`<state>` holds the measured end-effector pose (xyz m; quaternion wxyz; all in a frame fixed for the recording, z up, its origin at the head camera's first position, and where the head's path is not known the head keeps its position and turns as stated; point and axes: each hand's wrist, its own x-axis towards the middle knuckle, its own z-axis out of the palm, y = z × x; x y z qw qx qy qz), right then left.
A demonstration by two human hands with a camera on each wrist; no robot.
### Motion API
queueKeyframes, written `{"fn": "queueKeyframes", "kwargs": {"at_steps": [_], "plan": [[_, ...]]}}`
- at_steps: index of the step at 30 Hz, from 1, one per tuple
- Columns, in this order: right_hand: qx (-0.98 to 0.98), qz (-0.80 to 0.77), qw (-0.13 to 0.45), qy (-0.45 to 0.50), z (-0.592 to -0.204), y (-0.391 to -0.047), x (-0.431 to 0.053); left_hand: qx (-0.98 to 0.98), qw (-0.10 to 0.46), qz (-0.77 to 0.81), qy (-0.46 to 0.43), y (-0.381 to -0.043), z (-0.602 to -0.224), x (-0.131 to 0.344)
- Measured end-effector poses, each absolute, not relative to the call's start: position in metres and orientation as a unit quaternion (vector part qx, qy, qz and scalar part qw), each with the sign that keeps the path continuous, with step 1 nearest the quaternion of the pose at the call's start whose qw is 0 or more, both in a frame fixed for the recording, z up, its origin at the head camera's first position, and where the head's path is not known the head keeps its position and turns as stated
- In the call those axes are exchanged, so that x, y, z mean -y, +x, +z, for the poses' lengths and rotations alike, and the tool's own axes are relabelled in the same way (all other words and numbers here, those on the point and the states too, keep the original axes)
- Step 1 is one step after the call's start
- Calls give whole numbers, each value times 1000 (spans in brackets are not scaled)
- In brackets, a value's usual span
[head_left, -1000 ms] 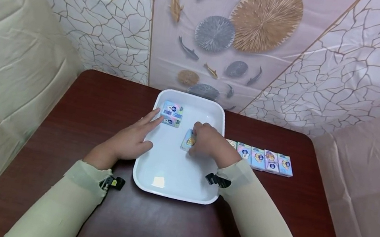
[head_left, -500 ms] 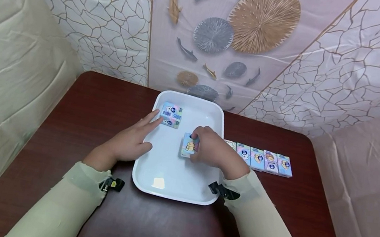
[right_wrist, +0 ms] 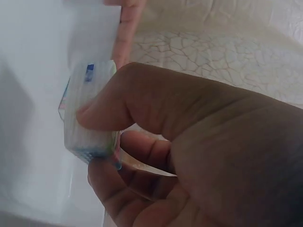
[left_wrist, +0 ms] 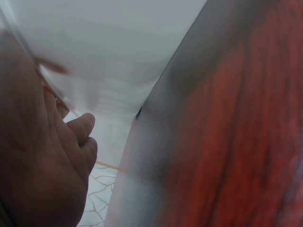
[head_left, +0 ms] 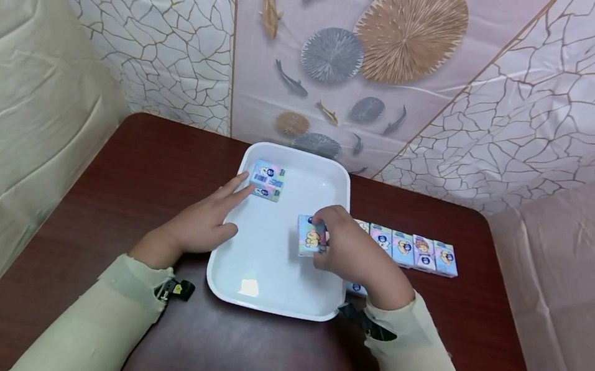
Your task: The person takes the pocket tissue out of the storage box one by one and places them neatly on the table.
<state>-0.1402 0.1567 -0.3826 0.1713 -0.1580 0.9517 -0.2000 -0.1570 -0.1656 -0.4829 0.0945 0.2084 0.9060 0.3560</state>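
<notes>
My right hand [head_left: 359,253] pinches a small light-blue pocket tissue pack [head_left: 309,236] with a yellow cartoon figure, over the right half of the white tray [head_left: 259,262]. In the right wrist view the thumb presses on the white side of the tissue pack [right_wrist: 75,118], with fingers curled beneath it. My left hand [head_left: 202,223] lies with spread fingers across the tray's left rim. Its fingertips reach right up to the tissue packs [head_left: 266,184] in the tray's far left corner. The left wrist view shows that hand [left_wrist: 52,146] beside the tray's outer wall.
A row of several tissue packs [head_left: 404,250] lies on the dark wooden table [head_left: 219,351] to the right of the tray. Another pack [head_left: 357,288] shows partly under my right wrist. Patterned cloth [head_left: 176,38] hangs behind the table.
My right hand has moved right and toward me, carrying the tissue pack away from the tray's middle. More of the pack's printed face shows. My left hand stays in place.
</notes>
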Motion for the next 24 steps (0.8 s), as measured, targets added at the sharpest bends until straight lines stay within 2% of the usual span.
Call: {"fn": "queueKeyframes", "kwargs": {"at_steps": [10,17,24], "plan": [[-955,-193,150,-168,-380,-122,-179,-905,97,359,206,-157,-483,165],[-958,-192,156,-142,-376,-108,-193,-906,91,359,207,-157,-486,165],[-963,-183,133,-150,-375,-96,-214,-905,94,361,206,-157,-486,166]]}}
